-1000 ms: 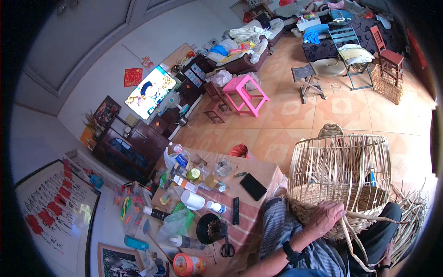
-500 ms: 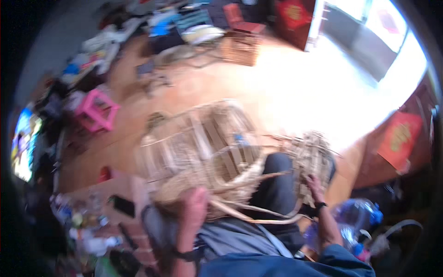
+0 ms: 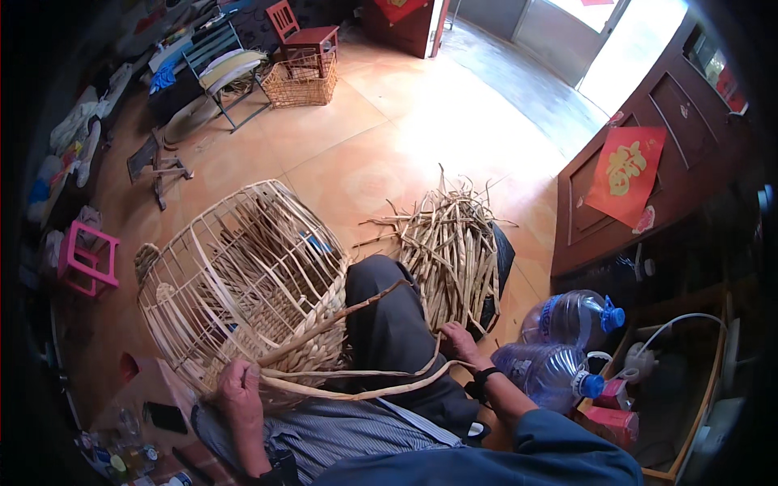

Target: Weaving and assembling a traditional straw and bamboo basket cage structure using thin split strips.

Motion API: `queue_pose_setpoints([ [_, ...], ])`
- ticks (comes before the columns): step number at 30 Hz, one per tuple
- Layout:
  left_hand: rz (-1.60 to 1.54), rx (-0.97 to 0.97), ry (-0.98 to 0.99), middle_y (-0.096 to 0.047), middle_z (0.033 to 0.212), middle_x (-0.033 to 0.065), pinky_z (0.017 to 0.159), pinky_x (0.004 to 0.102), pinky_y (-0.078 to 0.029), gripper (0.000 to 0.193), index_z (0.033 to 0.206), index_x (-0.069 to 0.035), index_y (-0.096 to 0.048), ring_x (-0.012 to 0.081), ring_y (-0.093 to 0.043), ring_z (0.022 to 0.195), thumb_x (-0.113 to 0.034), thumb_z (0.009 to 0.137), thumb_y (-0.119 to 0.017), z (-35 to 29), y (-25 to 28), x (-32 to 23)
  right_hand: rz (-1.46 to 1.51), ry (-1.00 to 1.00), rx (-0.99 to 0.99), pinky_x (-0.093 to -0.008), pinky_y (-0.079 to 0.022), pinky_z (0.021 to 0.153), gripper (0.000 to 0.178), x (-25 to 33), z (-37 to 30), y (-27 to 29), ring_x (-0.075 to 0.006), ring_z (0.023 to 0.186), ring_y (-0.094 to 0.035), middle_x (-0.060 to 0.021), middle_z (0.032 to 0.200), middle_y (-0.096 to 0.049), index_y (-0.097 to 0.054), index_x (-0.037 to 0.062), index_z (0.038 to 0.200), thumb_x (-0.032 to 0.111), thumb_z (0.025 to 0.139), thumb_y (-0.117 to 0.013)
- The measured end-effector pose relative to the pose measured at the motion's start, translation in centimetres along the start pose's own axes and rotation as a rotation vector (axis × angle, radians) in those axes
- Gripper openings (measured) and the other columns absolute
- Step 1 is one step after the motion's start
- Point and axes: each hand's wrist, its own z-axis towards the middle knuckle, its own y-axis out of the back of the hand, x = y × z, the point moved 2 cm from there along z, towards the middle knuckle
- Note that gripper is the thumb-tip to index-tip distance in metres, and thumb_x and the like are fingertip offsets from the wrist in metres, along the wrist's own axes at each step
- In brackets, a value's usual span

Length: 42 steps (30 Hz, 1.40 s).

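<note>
- Basket (image 3: 279, 313) lies left, woven edge beside knee (image 3: 379, 283);
- left hand (image 3: 237, 389) clenches stalks (image 3: 365, 396) at its near edge;
- right hand (image 3: 460, 343) is at near end of stalk pile (image 3: 447, 259); its grip I cannot tell;
- tiled floor (image 3: 356, 150) stretches far.

The head-worn fisheye view looks steeply down, close above the lap (image 3: 348, 433) and both hands (image 3: 241, 390)

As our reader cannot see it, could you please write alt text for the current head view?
A person's left hand grips dried stalks at the edge of a partly woven basket, while the right hand is at the near end of a stalk heap. Two plastic bottles are nearby.
</note>
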Motion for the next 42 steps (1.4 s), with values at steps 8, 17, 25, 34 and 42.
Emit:
queue_pose_setpoints([
  [8, -0.024, 0.005, 0.046, -0.057, 0.079, 0.0150, 0.076, 0.0431, -0.045, 0.029, 0.085, -0.001, -0.057, 0.0331, -0.056, 0.080, -0.024, 0.099, -0.066, 0.0, 0.2, -0.4, 0.048, -0.361, -0.441, -0.0457, -0.053, 0.089, 0.026, -5.3, 2.5, 2.6, -0.0419, 0.102, -0.065, -0.0207, 0.104, -0.068, -0.066, 0.0025, 0.108, 0.010, 0.084, -0.071],
  [17, -0.005, -0.017, -0.009, -0.057, 0.079, 0.0149, 0.072, 0.0421, -0.045, 0.024, 0.087, -0.001, -0.058, 0.0342, -0.056, 0.075, -0.020, 0.099, -0.065, 0.1, 0.2, -0.6, -0.002, -0.767, -0.137, -0.0520, -0.055, 0.085, 0.038, -8.9, 2.2, 2.1, -0.0457, 0.099, -0.070, -0.0288, 0.102, -0.072, -0.068, -0.0002, 0.103, 0.031, 0.082, -0.073],
  [25, -0.073, 0.028, -0.057, -0.069, 0.092, 0.0165, 0.081, 0.0408, -0.051, 0.016, 0.104, -0.002, -0.068, 0.0333, -0.067, 0.089, -0.015, 0.101, -0.061, 0.3, 2.3, -2.4, -0.037, -0.254, -0.484, -0.0457, -0.057, 0.069, 0.065, -6.8, 2.5, 3.7, -0.0322, 0.081, -0.070, -0.0165, 0.102, -0.068, -0.051, 0.0100, 0.140, 0.000, 0.078, -0.069],
  [34, 0.151, -0.345, -0.109, -0.072, 0.103, 0.0131, 0.090, 0.0434, -0.052, 0.024, 0.109, -0.005, -0.071, 0.0357, -0.067, 0.099, 0.004, 0.089, -0.064, -1.2, 6.6, -4.1, 0.646, -0.203, -0.199, -0.0269, -0.052, 0.076, 0.032, 8.5, 5.7, 16.9, -0.0155, 0.086, -0.068, -0.0061, 0.109, -0.065, -0.060, 0.0007, 0.129, 0.019, 0.102, -0.058],
  [42, 0.061, -0.212, -0.127, -0.072, 0.112, 0.0157, 0.094, 0.0427, -0.055, 0.027, 0.120, -0.003, -0.068, 0.0340, -0.068, 0.107, -0.001, 0.093, -0.065, -2.0, 2.4, -4.8, 0.159, 0.414, -0.198, -0.0330, -0.050, 0.080, 0.026, 30.0, 7.1, 20.6, -0.0259, 0.093, -0.064, -0.0107, 0.095, -0.063, -0.062, 0.0025, 0.087, -0.008, 0.070, -0.079],
])
